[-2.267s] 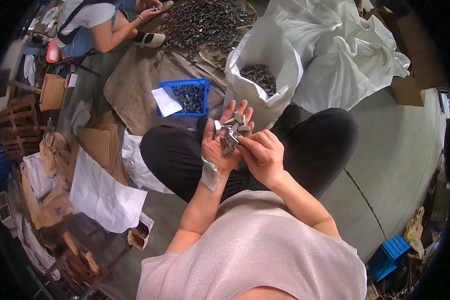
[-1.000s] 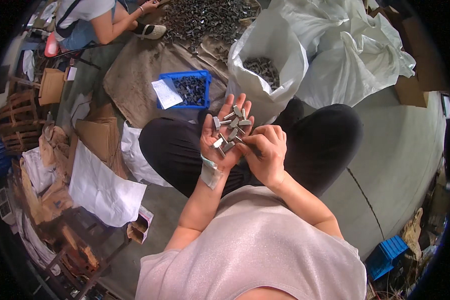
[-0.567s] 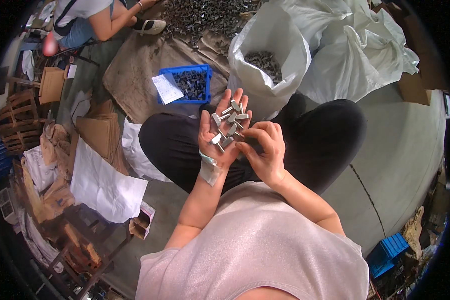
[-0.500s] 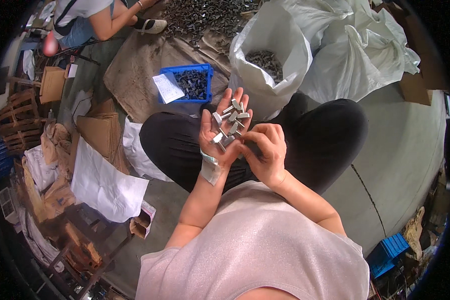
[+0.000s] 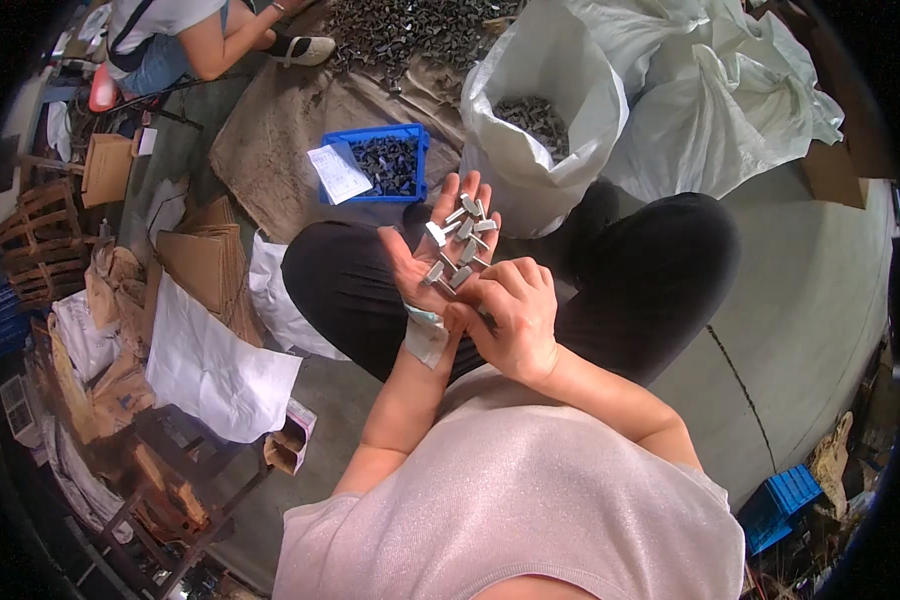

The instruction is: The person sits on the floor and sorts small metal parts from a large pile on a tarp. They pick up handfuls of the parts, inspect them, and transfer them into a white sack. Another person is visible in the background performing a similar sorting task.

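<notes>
My left hand, palm up with its fingers spread, holds several silvery T-head bolts lying loose across the palm and fingers. A pale patch with a bluish edge is stuck on the left wrist. Beside the heel of that palm, my right hand is closed, its thumb and fingers curled together close to the lowest bolts. Whatever its fingertips hold, if anything, is hidden behind the hand. Both hands are above my crossed legs in black trousers.
Ahead stand a blue crate of dark metal parts with a paper on it, and an open white sack of parts. A person sits far left by a heap of parts. Cardboard lies left, a blue crate lower right.
My right hand has shifted left and slightly down, toward the left wrist. The left thumb has spread outward. Bolts still lie in the left palm.
</notes>
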`<state>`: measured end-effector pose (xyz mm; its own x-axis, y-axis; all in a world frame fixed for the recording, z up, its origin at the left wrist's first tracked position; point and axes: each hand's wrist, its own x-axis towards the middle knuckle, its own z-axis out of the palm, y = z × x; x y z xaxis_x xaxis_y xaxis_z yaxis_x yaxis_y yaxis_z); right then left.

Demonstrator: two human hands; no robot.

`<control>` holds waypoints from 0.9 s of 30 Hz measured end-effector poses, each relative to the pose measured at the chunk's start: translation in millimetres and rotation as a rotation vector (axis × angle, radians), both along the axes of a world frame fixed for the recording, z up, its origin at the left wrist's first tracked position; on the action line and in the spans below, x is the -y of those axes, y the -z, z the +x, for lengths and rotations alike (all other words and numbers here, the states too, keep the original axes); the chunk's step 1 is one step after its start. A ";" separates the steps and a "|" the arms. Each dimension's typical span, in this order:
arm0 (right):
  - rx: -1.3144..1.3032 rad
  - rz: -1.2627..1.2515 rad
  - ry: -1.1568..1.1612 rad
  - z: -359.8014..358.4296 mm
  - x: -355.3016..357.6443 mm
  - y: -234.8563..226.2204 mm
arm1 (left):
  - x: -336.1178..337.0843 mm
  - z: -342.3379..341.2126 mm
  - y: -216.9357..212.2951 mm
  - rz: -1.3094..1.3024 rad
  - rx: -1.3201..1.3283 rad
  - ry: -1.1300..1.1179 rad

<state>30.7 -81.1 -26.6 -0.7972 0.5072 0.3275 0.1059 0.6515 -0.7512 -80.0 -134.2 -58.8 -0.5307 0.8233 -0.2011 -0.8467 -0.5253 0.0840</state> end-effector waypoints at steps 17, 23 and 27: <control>-0.040 -0.081 0.042 -2.6 -0.4 1.3 | -0.5 2.6 -1.0 -0.031 -0.010 0.002; -0.049 -0.088 0.038 -2.4 1.1 2.7 | -0.2 3.2 -0.5 -0.025 -0.006 0.003; -0.041 -0.107 0.036 -0.5 4.1 8.7 | 0.9 3.9 0.2 -0.026 -0.007 0.010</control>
<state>30.1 -85.1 -35.3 -0.7648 0.5690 0.3023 0.0952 0.5639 -0.8204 -76.1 -135.2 -59.0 -0.5238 0.8233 -0.2186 -0.8514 -0.5143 0.1030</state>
